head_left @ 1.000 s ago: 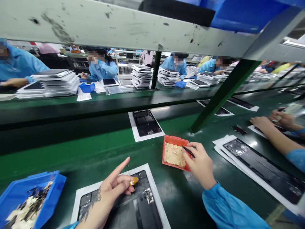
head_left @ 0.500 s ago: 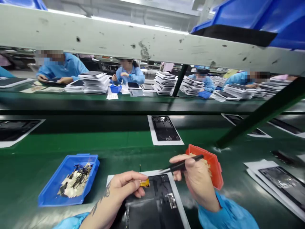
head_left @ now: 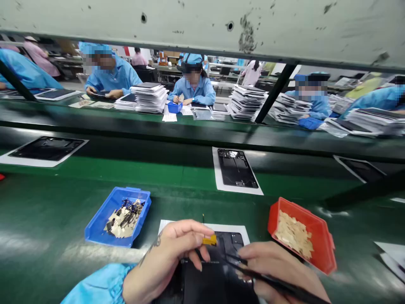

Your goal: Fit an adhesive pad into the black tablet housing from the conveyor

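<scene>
At the near edge of the green conveyor table [head_left: 47, 236], I am pinching a small yellow flex connector [head_left: 209, 240] in my left hand [head_left: 177, 253], holding it over the black tablet back panel [head_left: 218, 270] on its white sheet, apparently for seating. My right hand [head_left: 278, 274] is gripping thin black tweezers [head_left: 253, 270], tips angled toward it. Blue parts tray [head_left: 95, 228] and red parts tray [head_left: 322, 240] are flanking the panel within reach.

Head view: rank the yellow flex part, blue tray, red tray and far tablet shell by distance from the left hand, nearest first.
1. Yellow flex part, pinched in the left hand.
2. Blue tray, to its left.
3. Red tray, right, past the right hand.
4. Far tablet shell, up the belt.
</scene>
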Action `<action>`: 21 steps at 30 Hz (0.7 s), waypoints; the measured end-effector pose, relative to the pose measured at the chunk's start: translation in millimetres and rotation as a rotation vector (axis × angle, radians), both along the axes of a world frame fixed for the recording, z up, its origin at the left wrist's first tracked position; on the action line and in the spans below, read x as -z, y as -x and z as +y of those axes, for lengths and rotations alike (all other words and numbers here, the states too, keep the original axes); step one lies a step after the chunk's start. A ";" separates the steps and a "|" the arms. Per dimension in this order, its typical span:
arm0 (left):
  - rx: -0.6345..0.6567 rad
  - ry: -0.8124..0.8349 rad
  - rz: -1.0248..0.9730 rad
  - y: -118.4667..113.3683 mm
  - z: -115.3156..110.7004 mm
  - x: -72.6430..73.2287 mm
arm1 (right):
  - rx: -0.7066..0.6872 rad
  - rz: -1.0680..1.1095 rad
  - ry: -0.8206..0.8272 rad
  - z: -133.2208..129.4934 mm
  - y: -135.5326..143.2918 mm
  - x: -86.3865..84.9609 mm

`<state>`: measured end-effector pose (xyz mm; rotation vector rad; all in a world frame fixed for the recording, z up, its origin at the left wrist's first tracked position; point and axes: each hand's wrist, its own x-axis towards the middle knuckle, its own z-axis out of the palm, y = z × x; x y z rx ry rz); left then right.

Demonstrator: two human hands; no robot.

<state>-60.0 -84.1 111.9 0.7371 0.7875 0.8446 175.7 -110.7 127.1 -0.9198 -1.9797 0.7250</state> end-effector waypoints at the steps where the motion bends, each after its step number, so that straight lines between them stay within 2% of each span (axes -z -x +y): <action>1: -0.028 -0.002 0.010 3.0 1.3 -2.0 | -0.001 -0.039 0.043 3.8 1.8 1.6; 4: -0.125 -0.023 0.024 14.2 4.9 -8.0 | 0.005 -0.215 0.201 21.0 11.6 15.3; 7: -0.180 -0.060 0.023 22.2 5.0 -12.9 | -0.008 -0.359 0.290 37.8 22.7 41.4; 10: -0.160 -0.068 0.012 22.6 2.2 -15.6 | -0.009 -0.446 0.329 44.7 29.5 66.8; 13: -0.113 -0.063 -0.010 19.2 -0.3 -16.8 | -0.024 -0.504 0.339 44.7 32.0 79.7; 15: -0.101 -0.072 -0.018 18.4 -1.1 -17.5 | -0.030 -0.523 0.351 45.0 33.4 79.4; 17: -0.102 -0.081 -0.020 19.7 -1.5 -18.3 | -0.025 -0.498 0.370 45.1 34.7 71.2; 21: -0.137 -0.080 0.004 24.8 -1.9 -20.2 | -0.055 -0.236 0.416 30.2 28.6 32.0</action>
